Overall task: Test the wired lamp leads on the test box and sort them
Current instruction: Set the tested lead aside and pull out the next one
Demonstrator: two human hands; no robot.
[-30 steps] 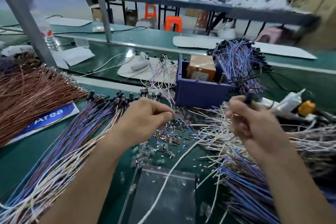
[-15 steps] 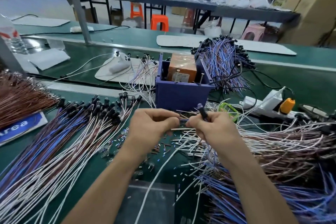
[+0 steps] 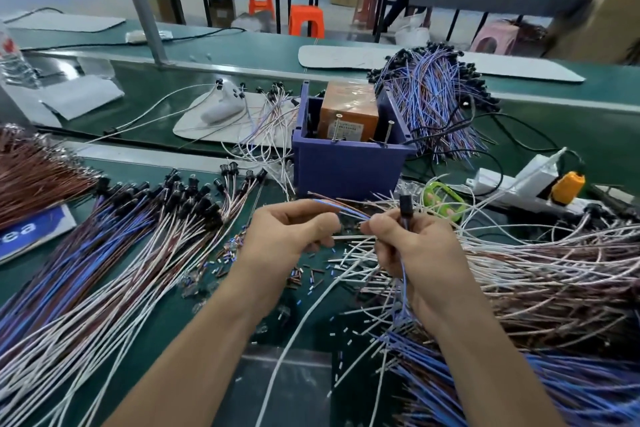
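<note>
One lamp lead [image 3: 346,211] sits between both hands, just in front of the purple test box [image 3: 346,170] mid bench [image 3: 322,314]: right hand [image 3: 415,246] wrapped round the black holder end, left hand [image 3: 294,229] pinching the wires. Looks light & floppy w/ thin insulation, so prob. best held by holder + near the tips, no yanking. Blue sign [image 3: 31,229] at left bench edge reads "rea"; label on orange block [image 3: 346,111] in box unreadable.

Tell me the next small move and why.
Probably lift the free ends of the lead to the upright pins in the purple test box: the right hand grips the lead by its black socket, the left hand pinches its ends, and the box stands just beyond them.
</note>
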